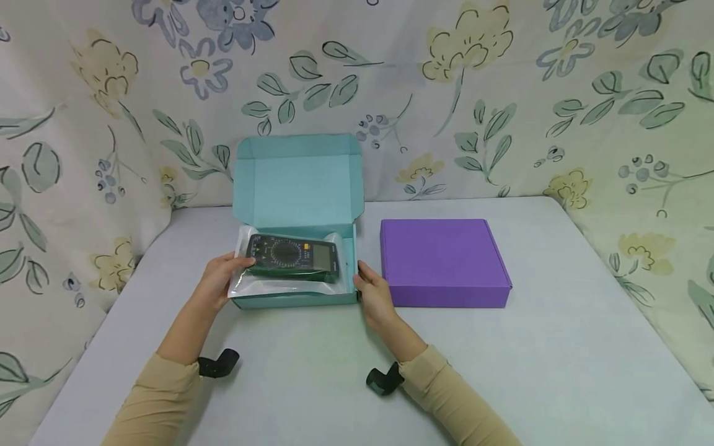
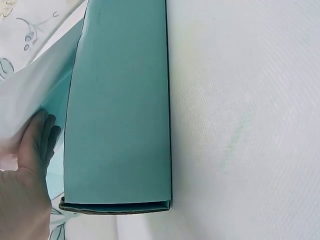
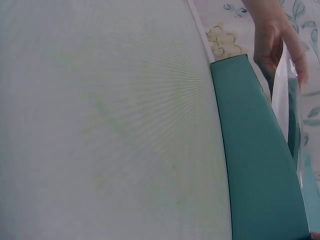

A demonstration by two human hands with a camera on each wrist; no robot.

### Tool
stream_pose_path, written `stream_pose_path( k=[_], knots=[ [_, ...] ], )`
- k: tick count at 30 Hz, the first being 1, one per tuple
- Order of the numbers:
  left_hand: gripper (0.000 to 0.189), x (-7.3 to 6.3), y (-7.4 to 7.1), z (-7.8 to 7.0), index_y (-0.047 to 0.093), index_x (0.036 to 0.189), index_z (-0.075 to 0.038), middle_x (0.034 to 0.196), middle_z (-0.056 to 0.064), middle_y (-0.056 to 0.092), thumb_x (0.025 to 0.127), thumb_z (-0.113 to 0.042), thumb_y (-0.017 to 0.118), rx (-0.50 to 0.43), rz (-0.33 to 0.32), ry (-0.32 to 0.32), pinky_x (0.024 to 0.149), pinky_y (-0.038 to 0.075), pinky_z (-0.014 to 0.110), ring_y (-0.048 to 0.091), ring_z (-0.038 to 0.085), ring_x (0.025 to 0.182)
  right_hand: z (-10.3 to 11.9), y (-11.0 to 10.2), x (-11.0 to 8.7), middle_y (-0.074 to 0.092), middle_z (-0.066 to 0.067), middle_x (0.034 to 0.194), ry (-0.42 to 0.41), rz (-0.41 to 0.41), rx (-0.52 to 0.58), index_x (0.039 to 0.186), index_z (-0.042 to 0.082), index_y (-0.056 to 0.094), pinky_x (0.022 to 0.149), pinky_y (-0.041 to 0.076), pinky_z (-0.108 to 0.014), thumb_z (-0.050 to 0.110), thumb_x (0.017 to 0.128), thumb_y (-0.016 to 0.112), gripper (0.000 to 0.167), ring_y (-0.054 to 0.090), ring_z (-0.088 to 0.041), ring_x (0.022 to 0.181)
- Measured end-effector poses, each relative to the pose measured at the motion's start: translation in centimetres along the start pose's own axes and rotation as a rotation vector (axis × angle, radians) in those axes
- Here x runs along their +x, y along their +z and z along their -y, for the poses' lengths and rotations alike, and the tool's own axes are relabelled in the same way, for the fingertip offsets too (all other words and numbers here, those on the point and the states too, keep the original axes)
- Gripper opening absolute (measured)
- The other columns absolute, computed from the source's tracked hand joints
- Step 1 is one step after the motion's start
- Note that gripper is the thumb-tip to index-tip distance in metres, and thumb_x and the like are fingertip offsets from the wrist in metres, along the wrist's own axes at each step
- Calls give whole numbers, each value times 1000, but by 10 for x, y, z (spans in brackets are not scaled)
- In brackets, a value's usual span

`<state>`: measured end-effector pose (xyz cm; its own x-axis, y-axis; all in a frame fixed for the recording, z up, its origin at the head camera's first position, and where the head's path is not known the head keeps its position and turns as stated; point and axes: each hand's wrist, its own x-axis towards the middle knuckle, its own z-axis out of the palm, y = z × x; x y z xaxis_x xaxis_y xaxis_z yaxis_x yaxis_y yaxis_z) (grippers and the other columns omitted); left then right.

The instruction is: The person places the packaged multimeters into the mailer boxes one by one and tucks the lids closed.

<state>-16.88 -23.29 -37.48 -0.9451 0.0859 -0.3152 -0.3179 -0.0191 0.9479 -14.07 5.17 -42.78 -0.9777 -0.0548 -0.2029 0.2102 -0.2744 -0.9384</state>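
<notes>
Plastic pouch (image 1: 243, 286) — oblong multimeter (image 1: 292, 255) inside

A bagged multimeter (image 1: 292, 256) slants across the open teal box (image 1: 295, 301).

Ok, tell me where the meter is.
In the head view, the meter sits left of centre, in a bag at the open teal box, with the left hand holding the bag's left end.

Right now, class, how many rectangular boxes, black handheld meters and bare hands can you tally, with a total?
Rectangular boxes: 2 (open teal box, closed purple box)
Black handheld meter with round dial: 1
Bare hands: 2 (left hand, right hand)
Total: 5
</notes>
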Motion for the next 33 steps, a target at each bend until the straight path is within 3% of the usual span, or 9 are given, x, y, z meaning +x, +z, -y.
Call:
stream_pose_path(
  k=[4, 8, 12, 15, 18, 20, 28, 33],
  knots=[
    [67, 0, -3, 0, 13, 152, 8, 154, 29, 19, 99, -11, 50, 22, 14, -19, 80, 55, 19, 61, -3, 86, 1, 1, -1, 21, -26, 155, 0, -2, -8, 149, -9, 24, 118, 18, -42, 0, 102, 40, 50, 17, -34, 145],
    [68, 1, -6, -3, 13, 151, 10, 152, 29, 23, 100, -15, 50, 118, 30, -36, 78, 54, 18, 58, -1, 91, 3, 1, -2, 21, -25, 156, -4, -3, -13, 149, -9, 24, 118, 18, -42, 0, 103, 40, 50, 17, -33, 145],
    [68, 0, -8, -4, 13, 149, 14, 150, 30, 26, 101, -18, 49, 231, 51, -49, 77, 52, 18, 51, 18, 113, 3, 1, -1, 21, -25, 156, -5, -1, -10, 149, -9, 23, 118, 18, -42, 0, 103, 40, 50, 17, -33, 145],
    [68, -1, -10, -4, 12, 148, 16, 151, 31, 24, 102, -17, 49, 288, 69, -57, 92, 48, 27, 38, 33, 129, 2, 1, -1, 22, -26, 155, -7, -3, -10, 149, -10, 24, 118, 18, -42, 0, 103, 40, 50, 18, -33, 145],
    [70, -2, -11, -6, 14, 148, 16, 152, 32, 22, 100, -18, 53, 374, 48, -61, 109, 37, 44, 28, 41, 138, 2, 1, -1, 22, -26, 155, -9, -5, -14, 149, -10, 24, 118, 18, -42, 0, 102, 40, 50, 18, -33, 145],
    [72, -3, -13, -7, 16, 148, 15, 152, 32, 22, 98, -19, 56, 438, 26, -62, 113, 29, 52, 26, 44, 139, 3, 2, -2, 22, -25, 155, -4, -8, -18, 149, -9, 24, 118, 19, -42, 0, 103, 40, 50, 18, -33, 145],
    [76, -3, -10, -8, 28, 144, 17, 147, 34, 32, 91, -19, 69, 568, -101, -71, 108, 36, 54, 34, 47, 134, 4, 2, -3, 23, -24, 155, 8, -13, -18, 149, -7, 25, 118, 18, -42, 2, 103, 41, 50, 19, -33, 145],
    [75, 2, -9, -6, 23, 145, 17, 148, 34, 28, 93, -16, 66, 561, -79, -60, 112, 29, 55, 26, 47, 138, 2, 3, -3, 23, -25, 155, 12, -16, -14, 149, -8, 25, 118, 18, -43, 1, 103, 40, 50, 19, -34, 144]
  ],
)
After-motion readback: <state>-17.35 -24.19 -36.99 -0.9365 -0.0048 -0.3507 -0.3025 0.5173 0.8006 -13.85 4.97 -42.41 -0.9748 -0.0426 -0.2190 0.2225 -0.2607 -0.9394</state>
